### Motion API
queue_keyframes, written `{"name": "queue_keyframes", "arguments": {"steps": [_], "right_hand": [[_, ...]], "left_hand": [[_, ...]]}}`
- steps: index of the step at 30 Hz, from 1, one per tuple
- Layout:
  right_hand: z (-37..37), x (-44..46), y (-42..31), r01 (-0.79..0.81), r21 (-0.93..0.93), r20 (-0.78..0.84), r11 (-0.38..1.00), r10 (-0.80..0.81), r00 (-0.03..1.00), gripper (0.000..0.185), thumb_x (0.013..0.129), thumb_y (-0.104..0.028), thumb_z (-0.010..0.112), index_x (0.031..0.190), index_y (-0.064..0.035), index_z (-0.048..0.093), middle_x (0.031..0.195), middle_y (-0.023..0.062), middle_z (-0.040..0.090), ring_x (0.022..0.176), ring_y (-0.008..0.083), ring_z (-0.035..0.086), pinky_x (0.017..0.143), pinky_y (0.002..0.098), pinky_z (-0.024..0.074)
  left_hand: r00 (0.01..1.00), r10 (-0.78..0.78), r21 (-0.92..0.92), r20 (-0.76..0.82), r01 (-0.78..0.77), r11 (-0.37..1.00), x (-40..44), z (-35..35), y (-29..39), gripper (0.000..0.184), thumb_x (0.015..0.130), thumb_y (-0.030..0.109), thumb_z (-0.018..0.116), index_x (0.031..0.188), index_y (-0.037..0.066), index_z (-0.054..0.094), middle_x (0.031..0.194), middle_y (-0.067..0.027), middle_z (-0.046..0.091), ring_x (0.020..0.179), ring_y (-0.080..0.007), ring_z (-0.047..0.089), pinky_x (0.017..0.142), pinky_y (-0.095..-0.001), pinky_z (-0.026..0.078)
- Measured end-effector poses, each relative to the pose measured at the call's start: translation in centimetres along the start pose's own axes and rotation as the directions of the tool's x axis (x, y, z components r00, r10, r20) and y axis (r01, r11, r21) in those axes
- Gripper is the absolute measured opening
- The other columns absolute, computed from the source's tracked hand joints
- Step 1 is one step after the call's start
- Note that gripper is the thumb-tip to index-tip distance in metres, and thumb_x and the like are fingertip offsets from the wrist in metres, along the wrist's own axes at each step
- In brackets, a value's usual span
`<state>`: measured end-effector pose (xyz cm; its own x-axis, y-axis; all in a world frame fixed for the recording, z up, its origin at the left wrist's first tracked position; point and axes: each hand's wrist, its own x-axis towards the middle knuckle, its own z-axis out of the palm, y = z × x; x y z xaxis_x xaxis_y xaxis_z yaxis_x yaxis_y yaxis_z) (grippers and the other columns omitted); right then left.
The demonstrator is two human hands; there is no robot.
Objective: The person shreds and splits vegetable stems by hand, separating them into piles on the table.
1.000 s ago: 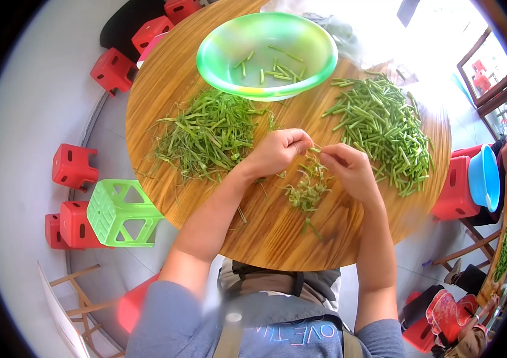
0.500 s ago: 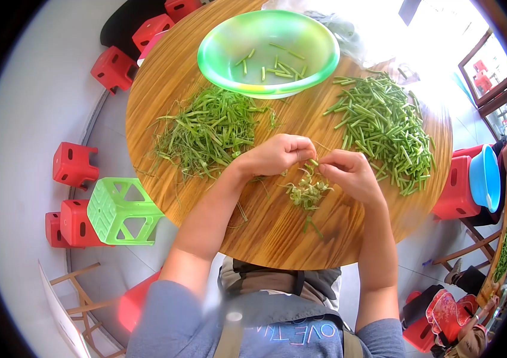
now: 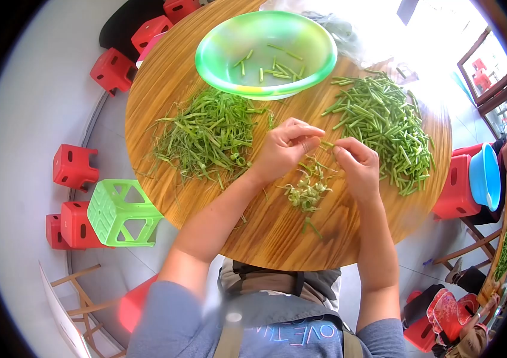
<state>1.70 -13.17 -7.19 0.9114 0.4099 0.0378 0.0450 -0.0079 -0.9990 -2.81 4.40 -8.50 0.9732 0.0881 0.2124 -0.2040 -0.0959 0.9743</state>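
My left hand [image 3: 290, 148] and my right hand [image 3: 358, 166] meet over the wooden table, each with the fingertips pinched. A short green vegetable stem [image 3: 327, 144] spans the gap between them, gripped at both ends. Just below lies a small heap of pale, curled peelings [image 3: 306, 194], with a loose green scrap [image 3: 311, 227] nearer the table edge. To the left of my hands spreads a pile of long, leafy green strips [image 3: 209, 134]. Cut green stems [image 3: 385, 131] form a large pile on the right.
A green plastic basin [image 3: 229, 80] with several cut stems stands at the far side of the round table [image 3: 265, 247]. Plastic bags [image 3: 340, 36] lie beside it. A green stool [image 3: 107, 212] and red stools [image 3: 74, 166] stand left; a blue basin [image 3: 485, 179] sits right.
Both hands have shifted slightly right and up, off the peelings. They have drawn a little apart, leaving the stem showing between the fingertips. The piles look the same.
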Motion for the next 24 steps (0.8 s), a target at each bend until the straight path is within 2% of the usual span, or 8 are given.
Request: {"name": "queue_keyframes", "arguments": {"steps": [2, 5, 8, 11, 14, 18, 21, 24], "right_hand": [[0.2, 0.0, 0.0, 0.086, -0.069, -0.046, 0.994, -0.089, 0.995, 0.006, 0.079, -0.004, 0.061, 0.080, 0.0006, 0.064, 0.064, -0.0043, 0.053, 0.057, 0.0021, 0.044, 0.049, 0.0198, 0.0350], [0.6, -0.1, -0.4, 0.259, -0.303, -0.002, 0.917, -0.273, 0.962, 0.005, 0.077, -0.003, 0.061, 0.079, 0.0007, 0.063, 0.065, -0.0002, 0.055, 0.054, 0.0051, 0.046, 0.050, 0.0208, 0.0368], [0.7, -0.1, -0.4, 0.298, -0.330, 0.035, 0.896, -0.304, 0.952, 0.005, 0.075, -0.003, 0.062, 0.078, 0.0007, 0.064, 0.066, 0.0035, 0.055, 0.053, 0.0079, 0.048, 0.050, 0.0215, 0.0382], [1.1, -0.4, -0.5, 0.303, -0.358, 0.076, 0.883, -0.296, 0.952, 0.005, 0.075, -0.002, 0.062, 0.079, 0.0007, 0.064, 0.065, 0.0032, 0.055, 0.054, 0.0079, 0.048, 0.050, 0.0220, 0.0385], [1.1, -0.4, -0.5, 0.270, -0.274, 0.063, 0.923, -0.262, 0.963, 0.005, 0.074, -0.001, 0.061, 0.078, 0.0018, 0.063, 0.065, 0.0014, 0.053, 0.056, 0.0059, 0.048, 0.049, 0.0212, 0.0369], [0.6, -0.4, -0.7, 0.176, -0.051, 0.060, 0.983, -0.173, 0.983, 0.005, 0.076, -0.001, 0.059, 0.078, 0.0023, 0.062, 0.065, -0.0003, 0.052, 0.056, 0.0048, 0.045, 0.049, 0.0206, 0.0345], [-0.3, -0.5, -0.9, 0.094, 0.089, 0.134, 0.992, -0.105, 0.985, 0.004, 0.077, -0.002, 0.059, 0.076, 0.0019, 0.061, 0.065, -0.0012, 0.052, 0.056, 0.0052, 0.044, 0.049, 0.0210, 0.0335], [-1.2, -0.2, -0.3, 0.029, 0.146, 0.265, 0.989, -0.067, 0.962, 0.005, 0.078, -0.004, 0.059, 0.077, 0.0010, 0.060, 0.063, 0.0000, 0.050, 0.054, 0.0056, 0.043, 0.047, 0.0217, 0.0328]], "left_hand": [[0.995, -0.103, -0.132, 0.017, 0.104, 0.986, -0.1, 0.2, 0.1, 0.020, 0.084, 0.015, 0.065, 0.099, 0.001, 0.066, 0.087, -0.0009, 0.063, 0.079, -0.0086, 0.057, 0.071, -0.0222, 0.046], [0.970, -0.229, -0.218, 0.079, 0.241, 0.946, -0.6, 0.8, 1.1, 0.021, 0.084, 0.016, 0.066, 0.097, 0.000, 0.066, 0.085, -0.0015, 0.064, 0.075, -0.0080, 0.057, 0.069, -0.0226, 0.047], [0.962, -0.243, -0.257, 0.121, 0.267, 0.929, -0.4, 0.6, 1.1, 0.021, 0.087, 0.014, 0.062, 0.100, -0.002, 0.063, 0.086, -0.0040, 0.064, 0.075, -0.0085, 0.058, 0.070, -0.0234, 0.048], [0.955, -0.273, -0.206, 0.113, 0.291, 0.934, -0.3, 0.2, 0.5, 0.020, 0.088, 0.015, 0.061, 0.099, -0.002, 0.063, 0.082, -0.0036, 0.064, 0.074, -0.0080, 0.057, 0.069, -0.0231, 0.047], [0.963, -0.269, -0.210, -0.009, 0.261, 0.942, -0.2, 0.5, 0.4, 0.019, 0.089, 0.016, 0.059, 0.094, -0.001, 0.063, 0.078, -0.0031, 0.063, 0.070, -0.0075, 0.055, 0.064, -0.0218, 0.045], [0.913, -0.353, -0.467, -0.205, 0.226, 0.855, 0.6, -0.5, -0.2, 0.018, 0.089, 0.019, 0.059, 0.084, 0.003, 0.062, 0.073, -0.0004, 0.060, 0.062, -0.0064, 0.051, 0.059, -0.0197, 0.043], [0.877, -0.414, -0.550, -0.243, 0.227, 0.804, 1.0, -1.5, -1.1, 0.018, 0.089, 0.021, 0.059, 0.081, 0.006, 0.061, 0.072, -0.0001, 0.059, 0.062, -0.0065, 0.051, 0.058, -0.0192, 0.042], [0.872, -0.407, -0.554, -0.272, 0.204, 0.807, 1.2, -1.9, -1.3, 0.019, 0.088, 0.023, 0.060, 0.077, 0.007, 0.060, 0.069, 0.0003, 0.057, 0.060, -0.0057, 0.050, 0.056, -0.0188, 0.040]]}}
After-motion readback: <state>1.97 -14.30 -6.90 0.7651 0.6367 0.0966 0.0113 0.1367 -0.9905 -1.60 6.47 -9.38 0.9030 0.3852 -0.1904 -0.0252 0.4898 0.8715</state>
